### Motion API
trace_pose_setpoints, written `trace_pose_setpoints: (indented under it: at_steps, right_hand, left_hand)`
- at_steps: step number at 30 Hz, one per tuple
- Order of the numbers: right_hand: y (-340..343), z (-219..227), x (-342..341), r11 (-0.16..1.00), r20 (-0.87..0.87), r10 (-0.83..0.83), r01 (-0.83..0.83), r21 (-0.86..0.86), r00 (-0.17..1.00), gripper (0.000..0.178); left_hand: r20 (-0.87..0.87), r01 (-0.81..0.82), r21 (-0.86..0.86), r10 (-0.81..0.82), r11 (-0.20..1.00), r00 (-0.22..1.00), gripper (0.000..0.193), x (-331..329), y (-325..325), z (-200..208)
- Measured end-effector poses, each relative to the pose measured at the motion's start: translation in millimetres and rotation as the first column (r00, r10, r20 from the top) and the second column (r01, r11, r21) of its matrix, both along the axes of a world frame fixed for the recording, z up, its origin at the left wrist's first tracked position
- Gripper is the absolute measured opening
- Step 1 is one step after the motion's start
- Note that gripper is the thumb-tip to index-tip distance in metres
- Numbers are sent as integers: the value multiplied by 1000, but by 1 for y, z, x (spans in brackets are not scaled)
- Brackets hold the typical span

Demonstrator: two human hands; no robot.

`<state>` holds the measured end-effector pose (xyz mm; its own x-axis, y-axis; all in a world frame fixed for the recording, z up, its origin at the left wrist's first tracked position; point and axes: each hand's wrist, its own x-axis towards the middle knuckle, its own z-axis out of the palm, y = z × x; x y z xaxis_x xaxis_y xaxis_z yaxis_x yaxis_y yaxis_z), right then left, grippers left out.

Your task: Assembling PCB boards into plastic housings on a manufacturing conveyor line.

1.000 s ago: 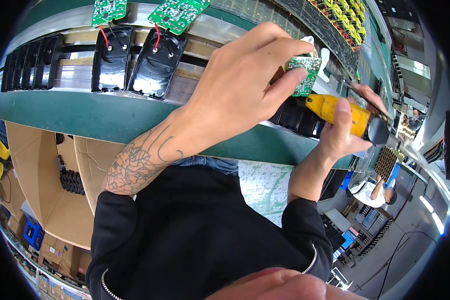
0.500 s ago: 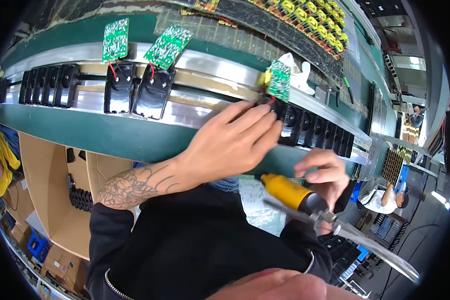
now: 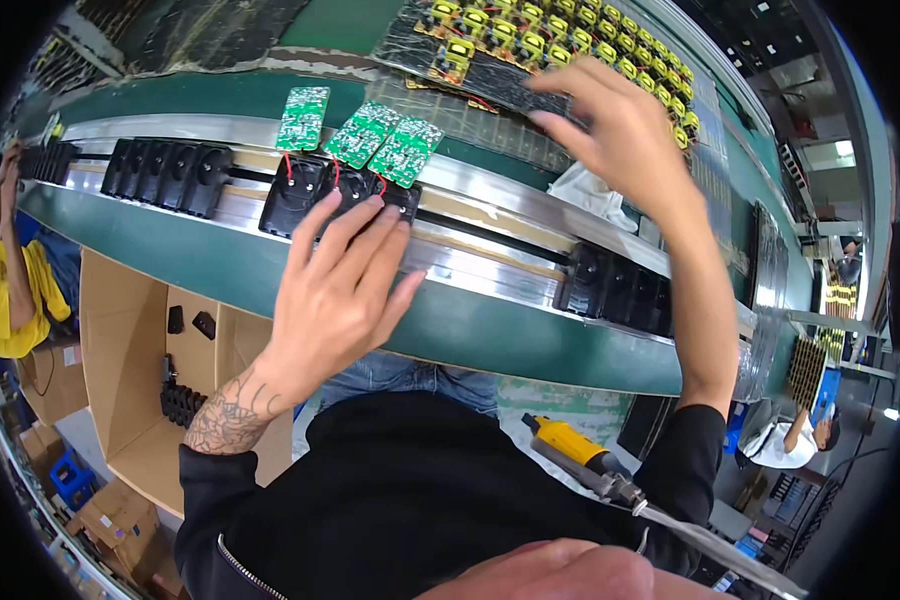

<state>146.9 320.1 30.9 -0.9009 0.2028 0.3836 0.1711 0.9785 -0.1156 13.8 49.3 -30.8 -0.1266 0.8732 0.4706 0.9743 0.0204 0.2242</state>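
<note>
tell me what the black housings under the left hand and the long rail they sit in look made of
Black adapter housings: likely moulded plastic, dull matte sheen, rounded edges. Long silver rail: probably brushed metal, perhaps aluminium, with bright streaky reflections. The left hand has fingertips on one housing.

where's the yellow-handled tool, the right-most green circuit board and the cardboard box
yellow-handled tool [image 3: 568, 440], head view, on its yellow grip
right-most green circuit board [image 3: 407, 152], head view, middle of its face
cardboard box [image 3: 120, 345], head view, its inner left wall
</note>
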Motion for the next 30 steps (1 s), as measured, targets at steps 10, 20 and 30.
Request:
trace_pose_setpoints:
  at_steps: [10, 20, 30]
  right_hand:
    - [29, -63, -86, 996, -117, 91, -91, -1, 989, 11]
    - [-67, -5, 69, 552, -492, -471, -190, -812, 732, 9]
    - [-107, -16, 132, 218, -250, -669, -136, -966, 700, 24]
  left_hand:
    - [506, 249, 279, -363, 927, 783, 42, 33, 10, 1]
    - [765, 95, 351, -227, 931, -603, 34, 60, 106, 16]
    - [874, 49, 393, -356, 918, -331, 29, 73, 136, 15]
